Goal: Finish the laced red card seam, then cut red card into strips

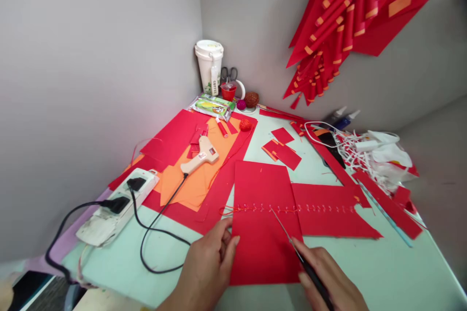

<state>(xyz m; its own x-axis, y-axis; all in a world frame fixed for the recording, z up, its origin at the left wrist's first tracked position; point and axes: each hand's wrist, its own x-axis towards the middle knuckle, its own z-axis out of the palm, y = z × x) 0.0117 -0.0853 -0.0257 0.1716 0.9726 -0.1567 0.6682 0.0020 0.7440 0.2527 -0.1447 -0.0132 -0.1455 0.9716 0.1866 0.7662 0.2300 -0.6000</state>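
A red card sheet [266, 257] lies in front of me, overlapping a second red card [335, 223] with a notched right end. A red thread [251, 209] and a row of small clear marks run across both. My left hand [209, 262] is closed on the sheet's left edge, thumb on top. My right hand [328, 277] grips a thin pointed metal tool with a black handle [311, 272]. The tool's tip touches or hovers just over the thread line near the middle of the sheet; I cannot tell which.
A glue gun [200, 155] rests on orange and red paper at left, its cord looping near a power strip [116, 209]. Small red pieces [282, 148] lie ahead. White string [359, 150] and red strips crowd the right. A white cup [209, 68] stands in the corner.
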